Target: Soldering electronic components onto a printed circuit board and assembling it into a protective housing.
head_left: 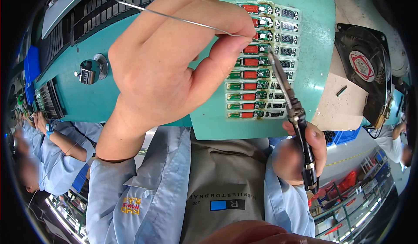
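My left hand (174,56) is closed, its thumb and forefinger pinching a thin strand of solder wire (174,18) that trails off to the upper left. The wire's end is over a column of small green circuit boards (250,62) with red components. Beside them runs a column of small digit displays (286,51); both sit in a pale holder on a green sheet (209,126). In my right hand (315,144) is a black soldering iron (297,113), fingers wrapped round its handle. Its tip points at the boards near the wire; contact cannot be made out.
A black fan (365,69) stands at the right, near a small loose part (342,90) on a tan board. To the left is a metal tally counter (89,72). Black slotted trays (100,13) line the far left; another person (65,148) works at the left.
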### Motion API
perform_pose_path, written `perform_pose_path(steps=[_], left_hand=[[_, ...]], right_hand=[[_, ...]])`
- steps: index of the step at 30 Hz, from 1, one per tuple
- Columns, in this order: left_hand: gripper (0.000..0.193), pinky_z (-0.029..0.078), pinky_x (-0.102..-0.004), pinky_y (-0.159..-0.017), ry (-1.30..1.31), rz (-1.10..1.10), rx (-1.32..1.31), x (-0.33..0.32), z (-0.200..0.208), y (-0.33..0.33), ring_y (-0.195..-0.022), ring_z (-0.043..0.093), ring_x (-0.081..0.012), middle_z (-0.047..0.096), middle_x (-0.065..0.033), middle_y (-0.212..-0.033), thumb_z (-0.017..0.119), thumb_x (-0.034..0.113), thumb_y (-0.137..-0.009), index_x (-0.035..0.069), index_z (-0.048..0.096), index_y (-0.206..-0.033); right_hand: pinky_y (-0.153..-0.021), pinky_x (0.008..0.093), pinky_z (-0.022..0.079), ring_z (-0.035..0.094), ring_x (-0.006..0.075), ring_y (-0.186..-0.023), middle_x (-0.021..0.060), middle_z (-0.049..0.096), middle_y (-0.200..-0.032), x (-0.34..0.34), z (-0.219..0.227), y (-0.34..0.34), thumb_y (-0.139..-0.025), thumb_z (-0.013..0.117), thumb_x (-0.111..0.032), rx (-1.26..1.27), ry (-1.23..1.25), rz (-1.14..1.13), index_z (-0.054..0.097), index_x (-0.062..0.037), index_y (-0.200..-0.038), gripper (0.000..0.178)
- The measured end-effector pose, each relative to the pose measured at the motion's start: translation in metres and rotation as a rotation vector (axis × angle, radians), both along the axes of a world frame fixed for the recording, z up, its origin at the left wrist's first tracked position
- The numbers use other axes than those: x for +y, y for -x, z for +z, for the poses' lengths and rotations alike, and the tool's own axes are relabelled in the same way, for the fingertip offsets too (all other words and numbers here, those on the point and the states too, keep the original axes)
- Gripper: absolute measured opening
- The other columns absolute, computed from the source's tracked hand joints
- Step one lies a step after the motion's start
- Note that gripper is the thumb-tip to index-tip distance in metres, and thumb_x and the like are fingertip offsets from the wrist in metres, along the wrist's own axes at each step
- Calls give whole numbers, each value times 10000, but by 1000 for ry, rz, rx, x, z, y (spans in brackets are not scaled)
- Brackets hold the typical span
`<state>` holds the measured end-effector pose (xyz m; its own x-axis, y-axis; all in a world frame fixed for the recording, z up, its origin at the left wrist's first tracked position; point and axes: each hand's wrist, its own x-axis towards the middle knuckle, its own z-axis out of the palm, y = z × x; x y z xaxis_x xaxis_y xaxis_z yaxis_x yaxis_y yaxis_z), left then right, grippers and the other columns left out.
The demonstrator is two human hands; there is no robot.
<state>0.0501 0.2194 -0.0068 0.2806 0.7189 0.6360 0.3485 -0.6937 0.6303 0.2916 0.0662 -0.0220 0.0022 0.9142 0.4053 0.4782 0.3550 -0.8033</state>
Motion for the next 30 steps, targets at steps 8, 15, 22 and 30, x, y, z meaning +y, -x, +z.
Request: perform_pose_path(steps=[8, 15, 22, 30], left_hand=[[168, 450, -225, -501, -24, 16, -60, -4, 1, 1, -688, 581, -167, 733, -121, -858, 748, -113, -748, -41, 689, -888], [168, 436, -219, -509, 7, -3, 19, -10, 6, -2, -669, 559, -149, 731, -109, -856, 739, -116, -741, -31, 704, -881], [161, 422, -214, -518, 85, 27, 67, -16, 6, -4, -640, 528, -130, 722, -89, -856, 742, -104, -743, -19, 717, -878], [159, 406, -214, -510, 107, 11, 147, -17, 7, 0, -626, 514, -126, 716, -79, -857, 749, -92, -744, -12, 725, -879]], right_hand=[[-671, 325, 579, 727, 301, -734, 244, 684, -980, -6, -5, -4, -980, 723, -357, 84, -90, -37, 579, 49, -1255, 511], [-677, 326, 574, 723, 295, -738, 242, 686, -994, -13, -1, -5, -983, 720, -352, 30, -20, -17, 575, 47, -1266, 510], [-716, 327, 566, 723, 285, -804, 238, 691, -1013, -14, -3, 1, -997, 704, -317, 26, 23, -30, 569, 39, -1281, 476], [-600, 313, 527, 647, 250, -672, 223, 704, -897, -8, -9, 13, -871, 820, -192, 147, -53, -107, 664, 46, -1135, 389]])
